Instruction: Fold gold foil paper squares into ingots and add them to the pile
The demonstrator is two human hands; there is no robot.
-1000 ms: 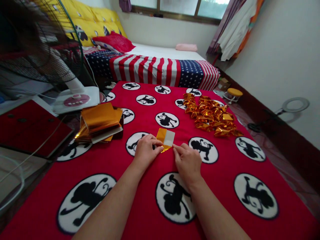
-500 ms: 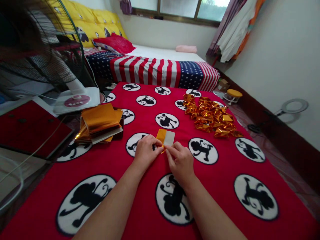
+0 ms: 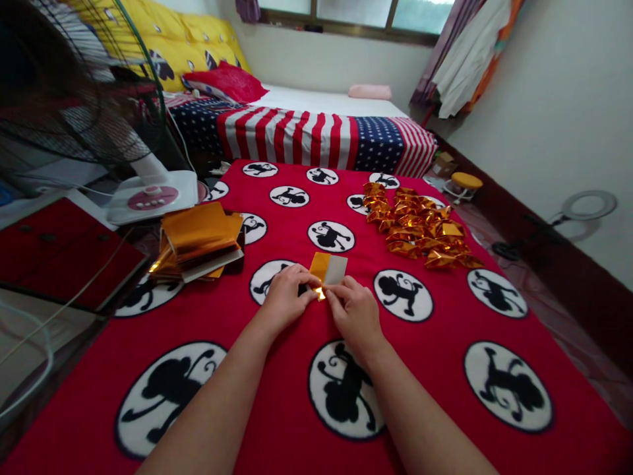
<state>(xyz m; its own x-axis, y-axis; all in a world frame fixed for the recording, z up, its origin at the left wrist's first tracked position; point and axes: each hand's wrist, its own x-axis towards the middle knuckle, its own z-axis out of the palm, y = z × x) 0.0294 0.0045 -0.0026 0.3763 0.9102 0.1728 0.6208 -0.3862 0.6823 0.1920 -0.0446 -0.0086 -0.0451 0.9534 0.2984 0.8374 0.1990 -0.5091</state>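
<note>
A small folded paper (image 3: 327, 268), gold on its left half and pale grey on its right, lies on the red cloth with black monkey prints (image 3: 277, 422). Its near end is creased and shiny. My left hand (image 3: 287, 292) pinches that end from the left, fingers closed. From the right, my right hand (image 3: 357, 311) grips the same end between thumb and index finger. A stack of gold paper sheets (image 3: 200, 234) rests at the left edge of the cloth. Several folded shiny gold pieces (image 3: 415, 224) sit grouped at the back right.
On the left, a fan (image 3: 153, 194) stands beside a dark red panel (image 3: 64, 244). Behind the cloth is a bed with a striped and starred cover (image 3: 306, 138). A yellow stool (image 3: 466, 181) and a ring light (image 3: 588, 206) are at the right.
The fingers of both hands have parted slightly at the paper's near end, so more of its bright folded tip shows. The view has shifted a little.
</note>
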